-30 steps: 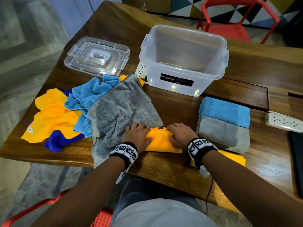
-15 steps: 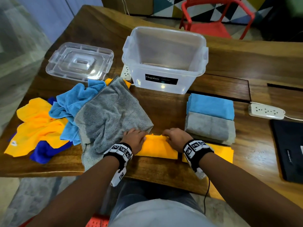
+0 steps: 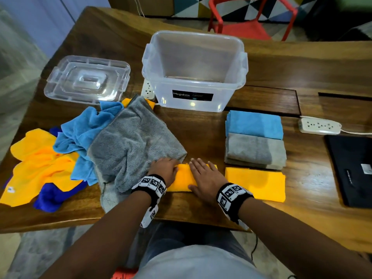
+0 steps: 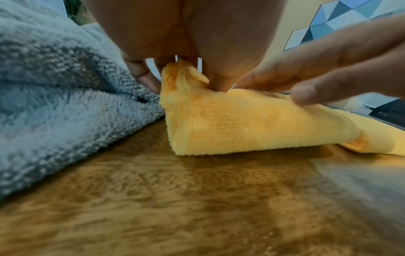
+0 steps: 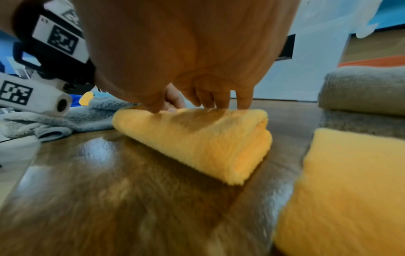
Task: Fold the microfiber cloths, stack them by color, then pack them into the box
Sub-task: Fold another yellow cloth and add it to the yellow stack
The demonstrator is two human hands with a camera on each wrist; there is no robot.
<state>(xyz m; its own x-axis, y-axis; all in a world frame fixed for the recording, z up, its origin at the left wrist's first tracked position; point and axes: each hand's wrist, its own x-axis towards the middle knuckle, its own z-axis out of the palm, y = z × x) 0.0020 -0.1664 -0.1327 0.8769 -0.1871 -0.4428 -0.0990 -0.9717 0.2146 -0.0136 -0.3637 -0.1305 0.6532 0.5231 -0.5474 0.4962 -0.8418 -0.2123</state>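
Even indoor light, tabletop glare, blurred edges

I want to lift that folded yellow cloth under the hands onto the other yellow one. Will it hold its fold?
Probably not by itself: the folded yellow cloth looks soft and floppy, its layers bulging at the end. The right hand presses it flat. Likely light; support it from beneath.

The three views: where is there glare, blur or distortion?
Head view: wide-angle bending of the table edges, small glints on the clear box. Left wrist view: near wood blurred, folded yellow cloth sharper. Right wrist view: bright glare patches on the wood beside the cloth, foreground smeared, right hand looms large.
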